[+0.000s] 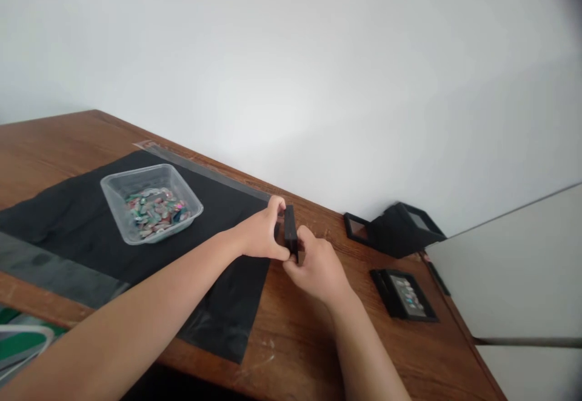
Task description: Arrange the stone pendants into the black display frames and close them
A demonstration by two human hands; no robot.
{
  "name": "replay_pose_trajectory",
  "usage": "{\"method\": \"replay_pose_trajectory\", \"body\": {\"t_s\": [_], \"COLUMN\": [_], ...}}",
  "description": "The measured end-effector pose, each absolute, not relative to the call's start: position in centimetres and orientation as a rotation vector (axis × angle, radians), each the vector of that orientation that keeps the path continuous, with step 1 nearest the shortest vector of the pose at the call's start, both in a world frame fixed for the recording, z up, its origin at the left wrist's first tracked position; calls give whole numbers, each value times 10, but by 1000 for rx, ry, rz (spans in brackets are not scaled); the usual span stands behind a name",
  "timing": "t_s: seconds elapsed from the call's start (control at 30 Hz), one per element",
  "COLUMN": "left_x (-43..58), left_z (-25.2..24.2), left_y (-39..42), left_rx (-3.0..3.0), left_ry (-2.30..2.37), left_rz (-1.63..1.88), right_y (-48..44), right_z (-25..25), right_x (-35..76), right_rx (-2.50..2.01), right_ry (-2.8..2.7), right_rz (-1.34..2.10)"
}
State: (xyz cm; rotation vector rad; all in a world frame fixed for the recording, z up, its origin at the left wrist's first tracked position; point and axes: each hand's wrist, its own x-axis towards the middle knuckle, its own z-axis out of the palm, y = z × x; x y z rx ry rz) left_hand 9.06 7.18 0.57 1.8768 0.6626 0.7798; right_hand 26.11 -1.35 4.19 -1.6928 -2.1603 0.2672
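Observation:
A small black box-like frame point(291, 231) stands on edge above the wooden table, its narrow side facing me. My left hand point(265, 234) grips it from the left, thumb at the bottom and fingers at the top. From the right, my right hand point(316, 261) pinches its lower part between thumb and fingers. Left of my hands, a clear plastic tub point(116, 204) holds many small colourful pieces point(159, 210). It rests on a black sheet point(222, 207).
On the right of the wooden table point(291, 328) lies a black frame with small pieces inside point(409, 295). Behind it, a stack of black frames point(400, 228) and a single one point(357, 228) sit near the white wall. Something green and white point(22, 340) shows at lower left.

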Motion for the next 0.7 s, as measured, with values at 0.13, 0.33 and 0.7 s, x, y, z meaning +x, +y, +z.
{"method": "replay_pose_trajectory", "body": {"t_s": [0.13,0.33,0.7], "left_x": [93,90,84], "left_z": [4,1,-12], "left_y": [70,71,79], "left_rx": [1845,1779,1670], "left_ry": [646,581,459], "left_rz": [779,737,645], "right_y": [-14,-16,-11], "right_z": [45,51,43], "right_x": [266,267,278], "right_rx": [-1658,-1623,-1443], "right_ry": [-2182,-2207,-2049], "right_rz": [297,339,726]}}
